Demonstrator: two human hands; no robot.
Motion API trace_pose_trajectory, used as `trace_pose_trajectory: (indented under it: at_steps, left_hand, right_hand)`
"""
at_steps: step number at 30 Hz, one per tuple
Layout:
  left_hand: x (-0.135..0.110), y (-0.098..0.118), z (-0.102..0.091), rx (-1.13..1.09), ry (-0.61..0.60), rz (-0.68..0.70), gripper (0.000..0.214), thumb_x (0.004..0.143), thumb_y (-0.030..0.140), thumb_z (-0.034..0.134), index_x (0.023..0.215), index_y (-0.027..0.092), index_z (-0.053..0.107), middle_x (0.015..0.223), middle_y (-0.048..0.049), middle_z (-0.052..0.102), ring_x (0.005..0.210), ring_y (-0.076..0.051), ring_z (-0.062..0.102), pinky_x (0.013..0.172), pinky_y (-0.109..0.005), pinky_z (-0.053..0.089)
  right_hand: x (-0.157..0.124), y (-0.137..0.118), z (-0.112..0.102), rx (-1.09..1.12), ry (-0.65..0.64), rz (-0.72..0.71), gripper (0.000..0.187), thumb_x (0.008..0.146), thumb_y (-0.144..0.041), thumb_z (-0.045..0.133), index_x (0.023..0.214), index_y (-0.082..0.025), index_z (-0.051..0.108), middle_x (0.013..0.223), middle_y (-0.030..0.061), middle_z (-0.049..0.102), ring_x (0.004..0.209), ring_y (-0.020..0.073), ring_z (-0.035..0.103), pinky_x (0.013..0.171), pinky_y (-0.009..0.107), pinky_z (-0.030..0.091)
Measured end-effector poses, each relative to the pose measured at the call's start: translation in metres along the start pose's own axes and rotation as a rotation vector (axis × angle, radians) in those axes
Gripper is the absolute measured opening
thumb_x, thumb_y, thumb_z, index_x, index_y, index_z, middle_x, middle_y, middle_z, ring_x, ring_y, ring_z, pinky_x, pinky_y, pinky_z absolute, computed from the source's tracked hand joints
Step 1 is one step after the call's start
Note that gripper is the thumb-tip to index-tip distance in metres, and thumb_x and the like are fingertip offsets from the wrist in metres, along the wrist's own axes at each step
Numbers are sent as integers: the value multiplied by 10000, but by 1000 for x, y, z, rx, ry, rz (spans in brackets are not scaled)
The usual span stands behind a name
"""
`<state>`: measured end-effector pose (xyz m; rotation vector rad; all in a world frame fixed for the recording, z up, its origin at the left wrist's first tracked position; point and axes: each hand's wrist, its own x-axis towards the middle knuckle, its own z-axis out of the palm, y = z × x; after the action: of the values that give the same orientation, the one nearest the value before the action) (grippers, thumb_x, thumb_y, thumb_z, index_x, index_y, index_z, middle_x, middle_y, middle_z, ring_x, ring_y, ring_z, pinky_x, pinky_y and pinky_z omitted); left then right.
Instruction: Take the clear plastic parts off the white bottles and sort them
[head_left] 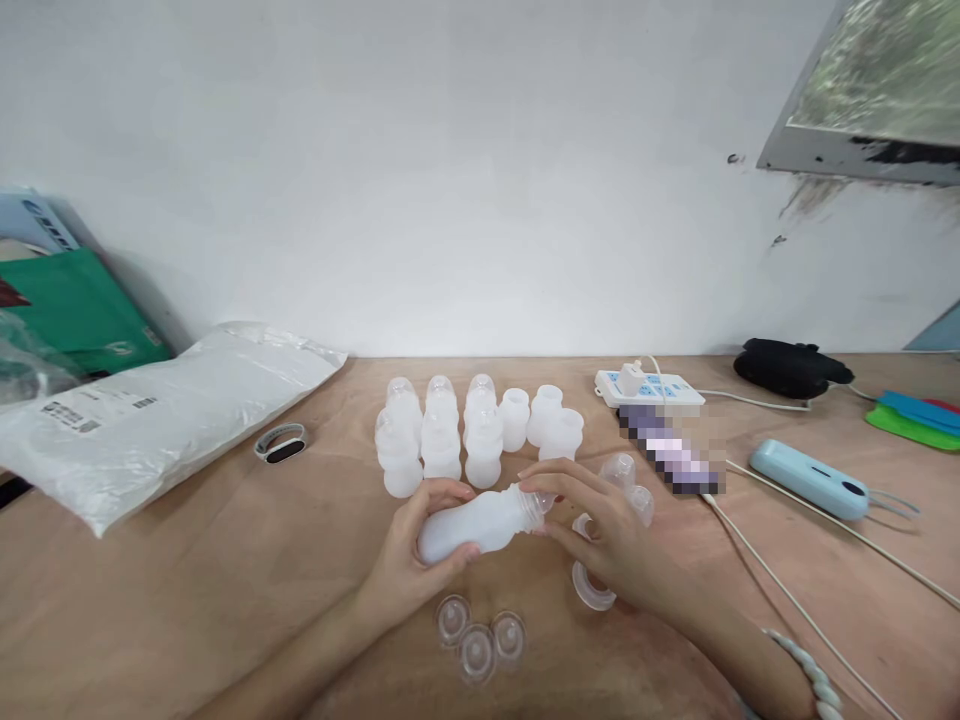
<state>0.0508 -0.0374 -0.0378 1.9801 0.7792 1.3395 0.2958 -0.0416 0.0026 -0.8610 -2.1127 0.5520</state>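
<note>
bottle [480, 525] is held just above the table [225, 580], in front of the standing bottles [465, 430]. left hand [416, 560] is closed round the base end; right hand [600, 530] pinches the neck with its fingertips [534, 490]. long axis is near-horizontal, left to right, with the mouth pointing right and slightly up. my take: grip the body firmly without squashing it, work only at the neck, hold the axis steady so parts seat square. loose ring [592, 590] lies under the right hand
</note>
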Motion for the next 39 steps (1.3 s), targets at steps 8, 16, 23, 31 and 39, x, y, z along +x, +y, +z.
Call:
trace_pose_trajectory:
  at_steps: [8,16,23,31,39]
  left_hand:
    - [-1,-1,-1,-104,-20,-80,264,862,264,697,1087,228,564,1007,-48,672,901,-200,685,755,-278,559]
    - [-5,1,2,79,-177,88,360,820,228,731,1129,248,548,1027,-44,683,907,-214,685,774,-298,542]
    - [-4,-1,0,-4,-63,-45,306,831,223,711,1100,240,565,1005,-32,669,898,-202,687,762,-287,549]
    - [-3,-4,1,-148,-28,-160,310,855,366,716,1075,208,566,984,-61,660,831,-201,679,654,-264,538]
    - [1,-1,0,-243,-54,-188,298,863,382,712,1059,213,564,954,-55,676,809,-189,669,645,-257,531]
  right_hand:
    - [-2,1,4,-21,-5,107,287,889,-316,696,1154,-226,628,1065,68,707,959,222,659,831,352,535]
    - [-1,2,10,-67,-84,323,364,949,-392,564,647,-191,589,570,-25,580,543,125,509,533,266,360]
    - [4,-3,-3,229,-102,354,214,827,-288,732,1018,-208,678,928,28,741,854,190,672,716,300,535]
    - [4,0,-6,211,-110,138,277,872,-225,703,1140,-243,633,1139,55,696,1052,211,649,851,354,566]
    - [1,1,-1,123,-64,21,210,904,-176,656,1095,-260,637,1195,65,644,1108,220,639,951,401,530]
